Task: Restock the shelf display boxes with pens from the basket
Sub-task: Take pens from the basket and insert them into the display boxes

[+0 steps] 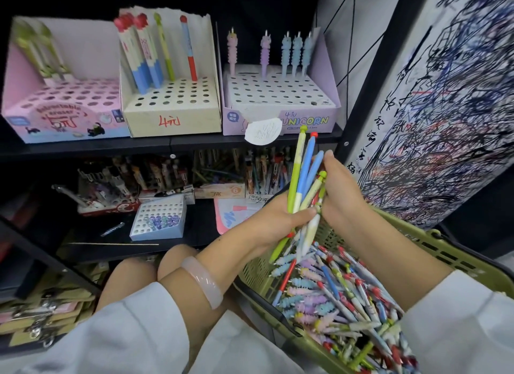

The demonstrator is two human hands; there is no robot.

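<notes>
Both hands hold one bundle of pens [301,179] above the olive-green basket [450,251]. My left hand [278,223] grips the bundle from the left, thumb across it. My right hand [340,190] curls round it from the right. The basket is full of loose pens [342,298]. On the upper shelf stand three display boxes with hole grids: a pink one [61,109] at the left, a cream one [172,106] in the middle and a purple Unicorn box [281,101] at the right. Each holds only a few pens at the back.
A scribble-covered test board [445,95] leans at the right beside a black shelf post [370,76]. The lower shelf carries more pen boxes [222,176], a small white box [158,218] with purple beads and a loose pen [112,229]. My knees are below the shelf.
</notes>
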